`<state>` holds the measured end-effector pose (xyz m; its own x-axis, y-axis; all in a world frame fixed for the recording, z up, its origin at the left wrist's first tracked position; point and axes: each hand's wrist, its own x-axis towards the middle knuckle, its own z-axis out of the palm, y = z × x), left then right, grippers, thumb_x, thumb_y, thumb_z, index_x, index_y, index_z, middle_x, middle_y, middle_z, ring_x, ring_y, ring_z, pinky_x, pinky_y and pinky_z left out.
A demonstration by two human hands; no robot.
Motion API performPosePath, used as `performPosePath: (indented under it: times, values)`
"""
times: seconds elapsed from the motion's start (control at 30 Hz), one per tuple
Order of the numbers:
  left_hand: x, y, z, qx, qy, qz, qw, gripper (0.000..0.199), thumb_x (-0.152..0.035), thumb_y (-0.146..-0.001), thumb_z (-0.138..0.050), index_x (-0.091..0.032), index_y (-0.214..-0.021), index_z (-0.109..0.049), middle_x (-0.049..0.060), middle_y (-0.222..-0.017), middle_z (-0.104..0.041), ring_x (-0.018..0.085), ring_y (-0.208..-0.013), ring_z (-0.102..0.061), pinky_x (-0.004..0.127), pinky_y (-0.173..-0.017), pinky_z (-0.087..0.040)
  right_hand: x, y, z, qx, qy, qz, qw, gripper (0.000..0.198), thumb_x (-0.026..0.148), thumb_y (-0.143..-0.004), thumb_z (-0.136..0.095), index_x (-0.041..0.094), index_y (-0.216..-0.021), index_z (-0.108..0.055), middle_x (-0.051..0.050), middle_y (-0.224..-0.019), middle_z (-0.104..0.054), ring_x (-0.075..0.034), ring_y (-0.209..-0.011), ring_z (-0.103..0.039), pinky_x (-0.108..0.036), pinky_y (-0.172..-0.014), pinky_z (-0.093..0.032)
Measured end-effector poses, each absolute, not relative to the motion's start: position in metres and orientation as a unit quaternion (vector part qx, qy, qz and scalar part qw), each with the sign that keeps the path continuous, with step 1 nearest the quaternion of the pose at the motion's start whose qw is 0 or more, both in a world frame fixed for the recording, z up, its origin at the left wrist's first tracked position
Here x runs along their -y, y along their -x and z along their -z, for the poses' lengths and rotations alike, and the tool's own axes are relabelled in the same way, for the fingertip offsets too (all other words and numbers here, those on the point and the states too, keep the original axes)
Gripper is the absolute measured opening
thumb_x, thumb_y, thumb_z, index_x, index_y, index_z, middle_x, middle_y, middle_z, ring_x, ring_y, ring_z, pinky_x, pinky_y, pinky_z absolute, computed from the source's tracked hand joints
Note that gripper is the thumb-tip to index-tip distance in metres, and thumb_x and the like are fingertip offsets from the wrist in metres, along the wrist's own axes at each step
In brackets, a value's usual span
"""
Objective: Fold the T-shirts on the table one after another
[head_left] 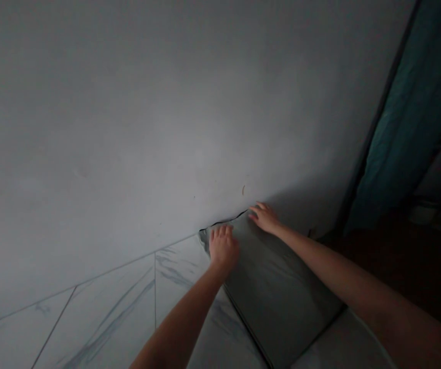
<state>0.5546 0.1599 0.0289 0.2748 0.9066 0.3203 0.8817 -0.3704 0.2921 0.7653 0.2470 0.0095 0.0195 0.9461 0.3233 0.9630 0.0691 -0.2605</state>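
Both hands press the far end of a flat grey-green cushion pad (277,292) against the pale wall (166,128).

The pad's long axis runs from the person toward the wall, on the marbled tile floor (128,302). The left hand (223,247) lies flat, fingers spread, at its far left corner; the right hand (265,217), likewise flat and holding nothing, at the far edge. No containers show.

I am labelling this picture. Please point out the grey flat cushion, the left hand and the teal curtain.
grey flat cushion (277,292): head view, middle of its top.
left hand (223,247): head view, its back.
teal curtain (408,118): head view, middle fold.
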Motion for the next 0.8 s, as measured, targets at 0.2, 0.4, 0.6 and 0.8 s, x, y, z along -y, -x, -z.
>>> performPosePath:
  times: [0.2,0.4,0.6,0.8]
  values:
    - [-0.146,-0.563,0.002,-0.541,-0.825,-0.147,0.065,0.056,-0.038,-0.094,-0.034,-0.014,-0.144,-0.039,0.011,-0.157,-0.03,0.029,-0.146,-0.021,0.053,-0.12,-0.015,-0.211,-0.742,0.009,0.761,0.636,-0.023,0.126,0.052,0.044,-0.096,-0.036,0.027,-0.145,-0.042,-0.01,-0.156,-0.03,-0.03,-0.144,-0.025,-0.054,-0.114,-0.021]
    - [-0.133,-0.544,-0.002,-0.564,-0.814,-0.128,0.049,0.056,-0.039,-0.095,-0.032,-0.016,-0.146,-0.037,0.012,-0.158,-0.026,0.029,-0.147,-0.021,0.052,-0.12,-0.017,-0.17,-0.733,0.002,0.751,0.646,-0.044,0.13,0.059,0.046,-0.097,-0.033,0.015,-0.146,-0.042,-0.019,-0.155,-0.027,-0.035,-0.143,-0.025,-0.057,-0.112,-0.024]
    - [-0.088,-0.501,-0.005,-0.58,-0.801,-0.12,0.088,0.057,-0.039,-0.093,-0.04,-0.017,-0.146,-0.037,0.015,-0.158,-0.025,0.032,-0.146,-0.02,0.055,-0.118,-0.017,-0.111,-0.711,0.012,0.777,0.609,-0.057,0.149,0.059,0.051,-0.093,-0.04,0.018,-0.14,-0.05,-0.018,-0.151,-0.036,-0.034,-0.141,-0.03,-0.055,-0.113,-0.026]
    - [-0.095,-0.472,-0.017,-0.644,-0.611,-0.333,0.318,0.045,-0.019,-0.083,-0.06,-0.011,-0.127,-0.054,0.019,-0.132,-0.058,0.028,-0.13,-0.048,0.043,-0.113,-0.034,-0.021,-0.701,-0.002,0.863,0.457,-0.117,0.18,0.066,0.053,-0.087,-0.054,0.024,-0.145,-0.042,-0.012,-0.154,-0.033,-0.03,-0.141,-0.032,-0.055,-0.117,-0.021]
